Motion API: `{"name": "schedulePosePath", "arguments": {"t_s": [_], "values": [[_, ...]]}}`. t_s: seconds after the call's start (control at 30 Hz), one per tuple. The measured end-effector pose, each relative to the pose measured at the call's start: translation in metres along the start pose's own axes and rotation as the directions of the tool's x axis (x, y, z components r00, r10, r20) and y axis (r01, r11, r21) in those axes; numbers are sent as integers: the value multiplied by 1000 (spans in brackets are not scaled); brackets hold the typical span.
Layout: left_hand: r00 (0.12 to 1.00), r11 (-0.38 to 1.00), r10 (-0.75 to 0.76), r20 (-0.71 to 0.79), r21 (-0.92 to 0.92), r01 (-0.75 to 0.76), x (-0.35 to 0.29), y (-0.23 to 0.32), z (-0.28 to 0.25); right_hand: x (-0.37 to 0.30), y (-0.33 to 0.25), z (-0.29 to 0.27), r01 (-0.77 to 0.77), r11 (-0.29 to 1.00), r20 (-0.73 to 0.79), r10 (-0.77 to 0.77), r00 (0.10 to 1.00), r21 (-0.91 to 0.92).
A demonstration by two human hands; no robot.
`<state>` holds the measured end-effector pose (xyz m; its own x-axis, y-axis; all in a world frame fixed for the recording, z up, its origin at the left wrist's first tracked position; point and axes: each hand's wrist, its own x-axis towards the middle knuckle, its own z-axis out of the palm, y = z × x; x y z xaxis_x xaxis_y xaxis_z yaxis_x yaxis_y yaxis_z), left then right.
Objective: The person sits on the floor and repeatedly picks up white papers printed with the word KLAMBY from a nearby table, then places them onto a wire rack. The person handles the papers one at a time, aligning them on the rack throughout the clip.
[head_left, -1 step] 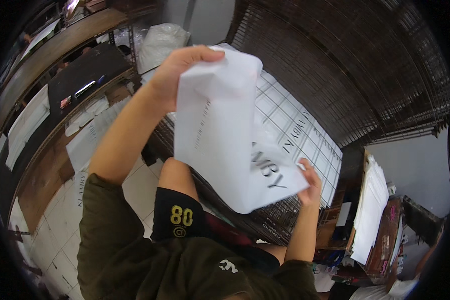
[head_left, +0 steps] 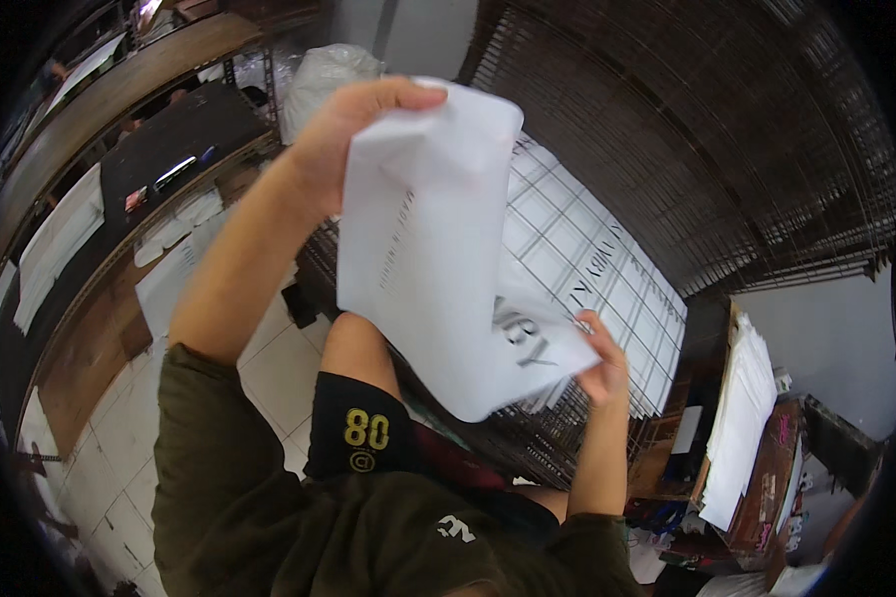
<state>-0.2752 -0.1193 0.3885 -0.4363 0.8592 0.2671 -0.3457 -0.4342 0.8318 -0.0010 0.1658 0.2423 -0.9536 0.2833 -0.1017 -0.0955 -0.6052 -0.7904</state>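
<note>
A large white sheet (head_left: 418,249) with dark lettering hangs curled between my two hands; whether it is paper or plastic I cannot tell. My left hand (head_left: 358,119) is raised at the far side, its thumb and fingers closed on the sheet's upper corner. Lower and to the right, my right hand (head_left: 603,366) pinches the opposite corner, which bends up and shows larger print. Behind the sheet, a wire drying rack (head_left: 657,348) has another white printed sheet (head_left: 567,239) lying under its grid. Part of that lower sheet is hidden by the held one.
Several wire shelves (head_left: 687,129) of the rack stand tilted up at the far right. A stack of white sheets (head_left: 742,418) is at the right. On the left is a black-topped table (head_left: 194,134) with small items, and a white plastic bag (head_left: 329,80) sits behind.
The held sheet has shifted slightly left. My right hand has moved a little left and up with its corner, and both hands keep hold.
</note>
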Motion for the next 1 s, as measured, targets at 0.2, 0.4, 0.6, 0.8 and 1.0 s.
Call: {"name": "schedulePosePath", "arguments": {"t_s": [0.2, 0.4, 0.6, 0.8, 1.0], "values": [[951, 850, 309, -28, 457, -263, -44, 115, -17, 90, 84, 88, -186, 982, 266, 177, 948, 11], [681, 753, 636, -364, 485, -444, -155, 160, -99, 122, 78, 102, -134, 987, 399, 159, 903, -91], [654, 854, 509, -560, 422, -303, -325, 57, -213, 156, 16, 152, 7, 890, 468, 234, 852, -457], [602, 898, 407, -687, 179, -402, -337, -41, -162, 196, -29, 219, 188, 580, 469, 384, 795, -793], [470, 978, 34, -882, -68, -197, -340, -169, -219, 246, -37, 296, 352, 551, 586, 331, 740, -757]]}}
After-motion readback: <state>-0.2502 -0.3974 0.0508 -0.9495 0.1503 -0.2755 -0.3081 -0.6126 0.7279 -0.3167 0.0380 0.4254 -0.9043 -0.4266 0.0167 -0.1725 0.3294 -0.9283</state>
